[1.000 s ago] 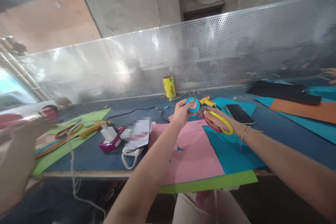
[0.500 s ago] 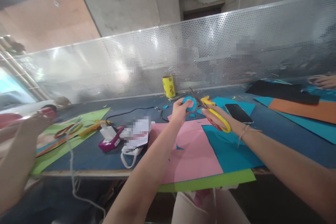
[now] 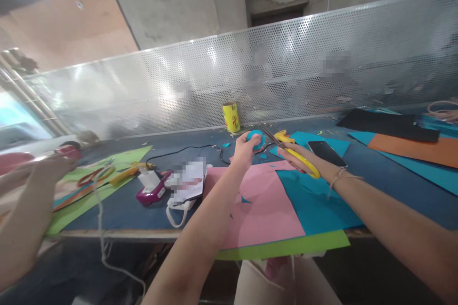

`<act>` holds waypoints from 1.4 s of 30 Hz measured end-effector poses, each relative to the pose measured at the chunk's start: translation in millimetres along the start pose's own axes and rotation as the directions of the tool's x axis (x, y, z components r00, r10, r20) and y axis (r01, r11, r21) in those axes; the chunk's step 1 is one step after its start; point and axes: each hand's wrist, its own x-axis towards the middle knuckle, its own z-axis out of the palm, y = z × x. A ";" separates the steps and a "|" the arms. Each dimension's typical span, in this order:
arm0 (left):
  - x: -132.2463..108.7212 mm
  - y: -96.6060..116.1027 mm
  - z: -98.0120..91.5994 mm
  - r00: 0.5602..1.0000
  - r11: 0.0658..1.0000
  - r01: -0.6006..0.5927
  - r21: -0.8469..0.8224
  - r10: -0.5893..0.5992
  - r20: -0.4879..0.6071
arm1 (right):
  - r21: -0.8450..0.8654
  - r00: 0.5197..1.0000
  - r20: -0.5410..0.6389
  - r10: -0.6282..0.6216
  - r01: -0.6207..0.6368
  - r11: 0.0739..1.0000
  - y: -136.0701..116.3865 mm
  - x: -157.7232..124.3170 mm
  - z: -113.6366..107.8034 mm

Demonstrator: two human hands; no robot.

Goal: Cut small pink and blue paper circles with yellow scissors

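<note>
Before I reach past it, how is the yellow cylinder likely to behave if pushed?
The yellow cylinder may tip if pushed near its top, as it stands on end, taller than wide. Its round side would probably let it roll once down. The perforated panel close behind might stop a backward fall.

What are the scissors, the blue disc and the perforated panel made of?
Scissors: blades probably metal, grey with a dull sheen; handles look like smooth plastic, bright yellow and red.
Blue disc: matte and evenly coloured, likely paper or thin card; foam can't be ruled out.
Perforated panel: looks like bare sheet metal, silvery and shiny, with bright reflections.
</note>
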 end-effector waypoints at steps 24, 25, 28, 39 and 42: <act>4.3 -3.9 -3.2 0.998 0.999 0.040 0.001 -0.040 0.058 | -0.118 0.994 0.039 -0.101 0.105 0.987 -7.8 1.2 0.5; 4.3 -4.0 -3.4 0.997 0.999 0.040 0.004 -0.040 0.060 | -0.119 0.994 0.037 -0.104 0.108 0.987 -7.5 1.4 0.5; 4.1 -4.2 -3.6 0.998 0.999 0.035 0.010 -0.036 0.058 | -0.117 0.995 0.031 -0.093 0.096 0.988 -8.6 0.6 0.3; 3.7 -2.9 -3.5 0.997 0.999 0.042 0.005 -0.043 0.064 | -0.083 0.998 0.036 -0.060 0.063 0.995 -12.0 -4.9 1.1; 4.2 -3.6 -4.0 0.997 0.999 0.037 0.004 -0.038 0.073 | -0.086 0.998 0.039 -0.054 0.057 0.995 -12.2 -5.3 0.5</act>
